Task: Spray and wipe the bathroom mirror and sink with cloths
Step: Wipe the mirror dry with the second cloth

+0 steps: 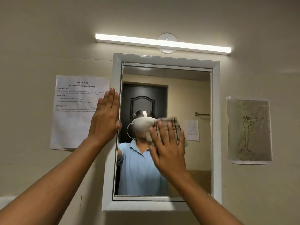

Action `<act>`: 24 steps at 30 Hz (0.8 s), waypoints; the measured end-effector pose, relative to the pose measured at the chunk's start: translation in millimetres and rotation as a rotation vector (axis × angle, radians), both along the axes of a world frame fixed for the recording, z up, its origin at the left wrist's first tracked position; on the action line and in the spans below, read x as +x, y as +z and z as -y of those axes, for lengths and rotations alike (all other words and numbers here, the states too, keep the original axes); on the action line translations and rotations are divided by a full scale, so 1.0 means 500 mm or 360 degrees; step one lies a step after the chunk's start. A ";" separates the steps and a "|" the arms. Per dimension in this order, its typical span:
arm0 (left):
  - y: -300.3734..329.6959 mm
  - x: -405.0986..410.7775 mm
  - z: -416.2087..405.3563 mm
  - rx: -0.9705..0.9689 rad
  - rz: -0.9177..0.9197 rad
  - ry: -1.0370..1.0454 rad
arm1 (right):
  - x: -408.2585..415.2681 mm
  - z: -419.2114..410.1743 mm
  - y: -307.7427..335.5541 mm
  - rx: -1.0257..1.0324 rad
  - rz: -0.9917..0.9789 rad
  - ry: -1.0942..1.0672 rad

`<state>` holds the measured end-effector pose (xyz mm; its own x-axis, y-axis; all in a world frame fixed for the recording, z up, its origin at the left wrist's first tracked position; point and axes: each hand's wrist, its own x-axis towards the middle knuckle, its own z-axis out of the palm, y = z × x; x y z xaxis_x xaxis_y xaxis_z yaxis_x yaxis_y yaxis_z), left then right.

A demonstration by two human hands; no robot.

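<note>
A wall mirror point(194, 159) in a white frame point(215, 127) hangs in front of me. My right hand point(168, 151) presses a beige checked cloth point(172, 123) flat against the glass near the middle, fingers straight and spread; the cloth shows above my fingertips and is blurred. My left hand point(105, 117) lies flat against the frame's left side, fingers straight and together. The sink and any spray bottle are out of view. The glass reflects a person in a light blue shirt with a white headset.
A lit tube lamp point(162, 43) runs above the mirror. A printed task sheet point(76, 111) is taped to the wall on the left, and a line drawing of a standing figure point(249, 129) on the right. A white object point(6, 200) shows at the lower left edge.
</note>
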<state>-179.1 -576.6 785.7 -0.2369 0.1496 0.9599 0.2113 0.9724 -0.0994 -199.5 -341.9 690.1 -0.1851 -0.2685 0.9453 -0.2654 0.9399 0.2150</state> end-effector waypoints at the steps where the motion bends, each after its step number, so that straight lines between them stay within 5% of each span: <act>1: 0.000 0.002 0.000 -0.0003 0.0002 0.0004 | -0.001 0.002 -0.032 0.0037 0.0008 -0.0011; 6: -0.002 0.005 0.000 -0.0010 0.0002 -0.0005 | -0.007 0.010 -0.003 0.0109 0.0029 -0.0009; 17: -0.002 -0.006 0.011 -0.0035 -0.0031 -0.0044 | -0.009 0.161 0.366 -0.0128 0.0021 0.0047; 24: -0.015 -0.011 0.021 -0.0050 -0.0030 -0.0071 | -0.010 0.182 0.320 -0.0085 0.0005 0.0061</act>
